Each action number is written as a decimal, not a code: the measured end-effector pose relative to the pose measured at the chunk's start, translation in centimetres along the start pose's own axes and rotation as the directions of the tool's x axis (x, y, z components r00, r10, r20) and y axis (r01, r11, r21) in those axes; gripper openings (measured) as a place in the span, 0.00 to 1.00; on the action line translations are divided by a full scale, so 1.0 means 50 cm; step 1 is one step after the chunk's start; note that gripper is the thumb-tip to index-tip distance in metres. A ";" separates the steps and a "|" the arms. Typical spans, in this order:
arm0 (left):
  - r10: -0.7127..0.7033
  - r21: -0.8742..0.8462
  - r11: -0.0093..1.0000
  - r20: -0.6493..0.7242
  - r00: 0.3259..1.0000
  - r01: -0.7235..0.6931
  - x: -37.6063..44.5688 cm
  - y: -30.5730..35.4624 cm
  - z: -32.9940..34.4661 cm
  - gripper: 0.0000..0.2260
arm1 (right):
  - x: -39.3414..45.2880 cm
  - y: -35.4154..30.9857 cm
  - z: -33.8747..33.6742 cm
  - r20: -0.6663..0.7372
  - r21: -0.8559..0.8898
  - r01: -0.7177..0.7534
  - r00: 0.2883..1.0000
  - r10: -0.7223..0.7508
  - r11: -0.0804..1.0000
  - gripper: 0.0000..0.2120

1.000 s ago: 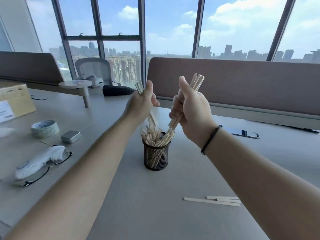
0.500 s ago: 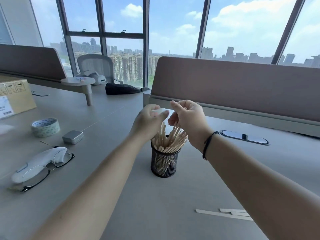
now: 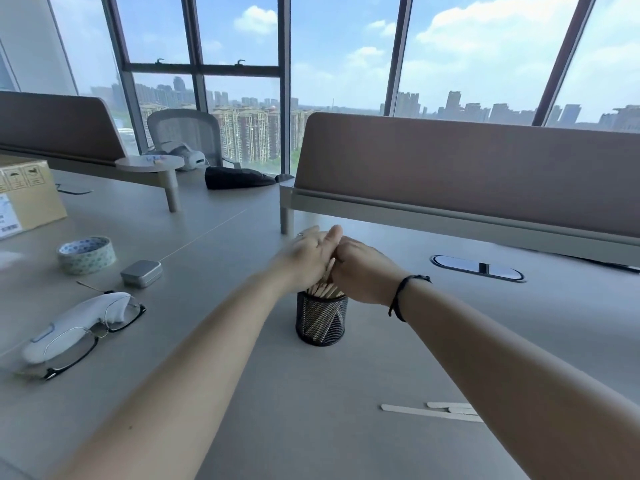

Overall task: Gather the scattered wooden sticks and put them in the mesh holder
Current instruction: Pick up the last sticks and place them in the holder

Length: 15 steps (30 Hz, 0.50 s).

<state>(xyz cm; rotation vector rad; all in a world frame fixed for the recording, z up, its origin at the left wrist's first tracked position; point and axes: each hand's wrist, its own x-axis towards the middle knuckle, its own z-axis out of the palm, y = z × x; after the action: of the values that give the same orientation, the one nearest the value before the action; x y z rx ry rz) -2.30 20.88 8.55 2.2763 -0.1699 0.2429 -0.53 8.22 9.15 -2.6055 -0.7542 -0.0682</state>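
Observation:
A black mesh holder (image 3: 322, 323) stands on the grey desk, packed with upright wooden sticks (image 3: 325, 292). Both my hands meet right above it, touching each other. My left hand (image 3: 306, 258) is a little blurred and curls round the stick tops from the left, thumb up. My right hand (image 3: 363, 271), with a black cord at the wrist, curls round them from the right. Only the stick tops just above the rim show. A few loose wooden sticks (image 3: 433, 411) lie flat on the desk near my right forearm.
To the left lie glasses (image 3: 104, 327) on a white device (image 3: 72, 323), a small metal tin (image 3: 141, 273), a tape roll (image 3: 86, 254) and a cardboard box (image 3: 27, 199). A cable port (image 3: 478, 268) sits at the right. Brown divider panels (image 3: 467, 174) stand behind.
Both hands came down from holding stick bundles above the holder to closing together on the stick tops; the sticks now sit lower in the holder.

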 end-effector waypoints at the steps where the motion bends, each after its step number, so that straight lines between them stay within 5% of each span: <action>1: -0.005 -0.029 1.000 0.006 1.000 0.006 -0.004 0.005 -0.004 0.23 | -0.004 0.000 -0.004 -0.066 0.107 -0.014 0.998 0.021 0.994 0.14; 6: 0.064 -0.072 0.995 -0.145 0.987 -0.075 -0.022 0.038 -0.024 0.27 | -0.009 0.004 -0.023 -0.272 0.619 0.014 0.942 0.197 0.785 0.28; 10: 0.141 0.153 0.981 -0.162 0.977 -0.116 -0.025 0.077 -0.009 0.23 | -0.031 0.024 -0.005 -0.248 0.659 -0.008 0.941 0.228 0.752 0.23; 15: 0.009 0.580 0.814 0.037 0.999 -0.029 -0.013 0.062 0.032 0.18 | -0.073 0.081 0.019 -0.172 0.578 -0.110 0.952 0.253 0.809 0.18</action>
<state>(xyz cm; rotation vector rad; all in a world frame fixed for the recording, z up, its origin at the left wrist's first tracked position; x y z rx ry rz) -3.35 17.66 9.61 2.8955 -0.1481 0.2988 -1.58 3.69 6.16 -2.0354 -0.3549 -0.0876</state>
